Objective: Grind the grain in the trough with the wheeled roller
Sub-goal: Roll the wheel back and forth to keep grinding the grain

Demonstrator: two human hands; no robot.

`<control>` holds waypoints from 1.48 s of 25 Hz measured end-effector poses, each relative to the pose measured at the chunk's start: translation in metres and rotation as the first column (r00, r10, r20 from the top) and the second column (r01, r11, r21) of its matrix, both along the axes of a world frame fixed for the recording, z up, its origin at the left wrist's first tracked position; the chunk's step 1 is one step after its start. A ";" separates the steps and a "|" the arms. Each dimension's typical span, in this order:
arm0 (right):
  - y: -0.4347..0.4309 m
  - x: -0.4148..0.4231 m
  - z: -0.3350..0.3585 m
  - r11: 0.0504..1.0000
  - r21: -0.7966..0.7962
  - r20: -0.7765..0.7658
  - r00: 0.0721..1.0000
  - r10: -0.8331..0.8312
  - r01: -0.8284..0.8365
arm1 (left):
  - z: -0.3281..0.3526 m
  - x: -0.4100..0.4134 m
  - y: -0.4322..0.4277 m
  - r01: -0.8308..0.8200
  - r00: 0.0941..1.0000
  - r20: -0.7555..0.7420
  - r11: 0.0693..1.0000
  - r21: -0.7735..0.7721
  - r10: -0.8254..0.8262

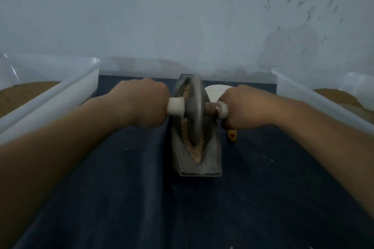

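Gripping the white handles either side of the wheeled roller (196,107), left hand (141,103) and right hand (244,107) both wrap tight. Wheel stands upright in the grey trough (210,159) on dark cloth (121,198), tan grain (194,149) lying along the groove.

Left tub (60,95), right tub (303,97) cut by edges; white disc (214,92) part-hidden behind right hand (249,107).

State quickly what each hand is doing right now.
Left hand: grips the roller by its left handle.
Right hand: grips the roller by its right handle.
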State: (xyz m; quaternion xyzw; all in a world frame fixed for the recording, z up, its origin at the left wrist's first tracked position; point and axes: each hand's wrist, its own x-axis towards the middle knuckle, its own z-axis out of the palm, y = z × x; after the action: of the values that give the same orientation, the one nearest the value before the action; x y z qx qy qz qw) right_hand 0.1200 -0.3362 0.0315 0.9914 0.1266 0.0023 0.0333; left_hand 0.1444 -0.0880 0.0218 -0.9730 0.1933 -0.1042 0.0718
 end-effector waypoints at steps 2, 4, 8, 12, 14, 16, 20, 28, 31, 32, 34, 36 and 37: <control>-0.003 0.019 -0.009 1.000 0.002 0.113 0.993 -0.029 0.029 | -0.001 0.016 -0.008 -0.001 0.987 0.160 1.000 0.023 -0.003; -0.005 0.039 -0.028 0.999 -0.032 0.478 0.878 -0.004 0.022 | -0.014 0.031 -0.012 -0.005 0.932 0.363 1.000 -0.010 0.008; -0.002 0.061 -0.047 0.996 -0.070 0.801 0.599 0.022 0.057 | -0.039 0.042 -0.010 -0.006 0.792 0.607 0.995 -0.099 0.065; -0.004 0.059 -0.042 0.999 -0.018 0.690 0.724 -0.013 0.035 | -0.031 0.039 -0.013 -0.008 0.818 0.573 0.998 -0.067 0.045; -0.003 0.048 -0.026 1.000 0.010 0.432 0.902 -0.029 0.027 | -0.022 0.033 -0.015 -0.046 0.892 0.447 0.998 -0.052 0.064; 0.000 0.034 -0.003 0.997 0.043 0.021 0.998 -0.060 0.059 | -0.003 0.022 -0.018 -0.078 0.980 0.183 0.997 0.001 0.077; -0.002 0.006 0.023 0.996 0.019 -0.452 0.890 -0.066 0.084 | 0.027 0.005 -0.019 -0.080 0.925 -0.364 0.993 0.090 0.108; 0.000 0.033 -0.021 0.998 0.026 0.453 0.890 -0.061 0.055 | -0.018 0.026 -0.011 -0.037 0.912 0.407 0.998 -0.055 0.056; 0.001 0.039 -0.029 0.998 0.045 0.566 0.823 -0.055 0.036 | -0.025 0.026 -0.013 -0.022 0.857 0.511 0.995 -0.095 0.068; 0.000 0.038 -0.022 0.998 0.060 0.480 0.875 -0.059 0.035 | -0.020 0.028 -0.013 -0.017 0.890 0.451 0.993 -0.115 0.068; -0.001 0.031 0.001 0.997 0.047 0.063 0.996 -0.061 0.058 | 0.000 0.027 -0.010 -0.015 0.998 0.064 0.997 -0.079 0.020; -0.003 0.016 0.024 0.997 -0.007 -0.334 0.940 -0.072 0.073 | 0.021 0.022 -0.006 -0.001 0.909 -0.416 0.999 -0.035 -0.014; -0.004 0.012 0.029 0.998 -0.026 -0.413 0.908 -0.068 0.063 | 0.026 0.018 -0.004 -0.007 0.843 -0.538 0.999 -0.033 -0.011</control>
State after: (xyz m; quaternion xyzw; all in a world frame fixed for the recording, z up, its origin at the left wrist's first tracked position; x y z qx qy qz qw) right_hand 0.1318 -0.3397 0.0609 0.9729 0.0972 -0.2094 0.0116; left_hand 0.1621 -0.0919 0.0477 -0.9640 0.2049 0.1695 -0.0017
